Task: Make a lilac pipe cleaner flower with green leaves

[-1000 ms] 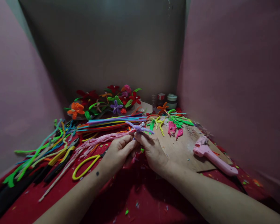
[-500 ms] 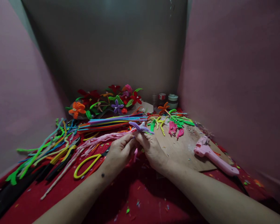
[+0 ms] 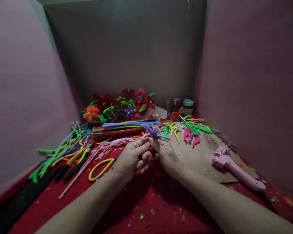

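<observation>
A purple fuzzy flower [image 3: 155, 131] stands just above the fingertips at the centre. My right hand [image 3: 166, 156] pinches it from below, its fingers closed at the base. Close against it, touching at the fingertips, my left hand [image 3: 134, 157] is closed too, thumb and forefinger pressed together at the flower's base. Whatever part lies between the fingers is hidden. A bit of pink shows behind the left fingers. Long pink fuzzy stems [image 3: 116, 143] lie just behind my left hand.
Pliers [image 3: 81, 158], a yellow-handled tool [image 3: 101, 169] and coloured stems [image 3: 56, 152] lie left. Finished flowers [image 3: 130, 112] stand behind. On the right, a board [image 3: 200, 159] carries pink and green pieces and a pink glue gun [image 3: 236, 169]. Jars [image 3: 188, 107] stand at the back.
The view has shifted, so the scene sits further right. The purple flower has tilted and shows more of its middle. The lower fingers of my left hand now show more.
</observation>
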The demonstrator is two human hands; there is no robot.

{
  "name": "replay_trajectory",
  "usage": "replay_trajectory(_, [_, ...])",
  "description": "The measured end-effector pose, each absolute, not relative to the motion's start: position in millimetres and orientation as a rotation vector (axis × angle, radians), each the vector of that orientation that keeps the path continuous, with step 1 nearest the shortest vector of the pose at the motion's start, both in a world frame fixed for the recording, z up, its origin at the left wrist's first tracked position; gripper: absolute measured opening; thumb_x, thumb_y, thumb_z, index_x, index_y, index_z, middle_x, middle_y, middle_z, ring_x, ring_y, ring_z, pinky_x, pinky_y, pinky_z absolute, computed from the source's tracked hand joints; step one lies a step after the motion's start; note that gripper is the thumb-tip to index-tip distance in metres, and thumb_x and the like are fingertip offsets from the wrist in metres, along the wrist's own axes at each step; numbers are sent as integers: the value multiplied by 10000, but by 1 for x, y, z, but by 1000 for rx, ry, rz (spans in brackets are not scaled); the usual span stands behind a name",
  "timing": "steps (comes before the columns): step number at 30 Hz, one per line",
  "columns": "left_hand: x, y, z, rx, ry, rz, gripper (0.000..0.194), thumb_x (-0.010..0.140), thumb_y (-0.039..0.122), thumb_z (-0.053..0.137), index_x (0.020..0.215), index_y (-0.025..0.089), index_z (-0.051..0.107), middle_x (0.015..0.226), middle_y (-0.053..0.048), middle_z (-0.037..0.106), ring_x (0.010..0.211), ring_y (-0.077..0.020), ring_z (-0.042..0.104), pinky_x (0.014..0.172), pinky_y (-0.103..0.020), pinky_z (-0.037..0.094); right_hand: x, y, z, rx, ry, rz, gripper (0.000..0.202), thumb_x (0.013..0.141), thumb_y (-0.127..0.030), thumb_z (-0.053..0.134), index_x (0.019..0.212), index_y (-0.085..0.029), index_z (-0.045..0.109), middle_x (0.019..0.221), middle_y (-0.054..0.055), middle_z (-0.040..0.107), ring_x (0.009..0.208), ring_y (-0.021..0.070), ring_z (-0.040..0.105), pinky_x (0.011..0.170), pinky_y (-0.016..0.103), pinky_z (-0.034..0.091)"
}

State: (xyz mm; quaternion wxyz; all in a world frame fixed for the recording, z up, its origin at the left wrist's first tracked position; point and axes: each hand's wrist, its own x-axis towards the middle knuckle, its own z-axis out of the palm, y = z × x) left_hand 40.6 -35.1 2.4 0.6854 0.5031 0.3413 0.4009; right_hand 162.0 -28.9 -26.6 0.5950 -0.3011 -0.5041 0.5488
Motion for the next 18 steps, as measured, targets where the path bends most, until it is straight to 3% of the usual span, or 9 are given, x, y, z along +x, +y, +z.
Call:
replay_trajectory(4, [39, -31, -2, 1045, 669, 861, 180, 814, 291, 562, 722, 161, 479, 459, 103, 367, 293, -5, 155, 292, -149, 332, 164, -28, -28, -697, -1228, 1252, 371, 784, -499, 555, 585, -186, 577, 569, -24, 524, 592, 131, 501, 619, 276, 442])
replay_trajectory(9, [38, -30, -3, 1016, 603, 849, 228, 810, 311, 570, 684, 147, 473, 460, 101, 352, 294, 5, 134, 278, -140, 332, 162, -34, -23, -687, -1158, 1246, 313, 787, -465, 569, 637, -196, 626, 783, 12, 635, 810, 163, 584, 809, 306, 452])
replay_trajectory(14, [39, -34, 1, 1178, 705, 873, 176, 809, 330, 570, 819, 161, 521, 460, 88, 398, 301, -23, 229, 297, -160, 359, 155, -37, -24, -564, -1062, 1454, 313, 811, -470, 533, 921, -210, 669, 565, -21, 596, 580, 159, 600, 601, 308, 509])
replay_trajectory(18, [41, -35, 2, 1280, 807, 880, 190, 811, 345, 559, 845, 160, 533, 483, 73, 442, 315, -30, 289, 310, -150, 337, 153, -37, -28, -516, -1053, 1514, 362, 825, -492, 500, 931, -189, 667, 487, -20, 569, 470, 152, 569, 490, 286, 492])
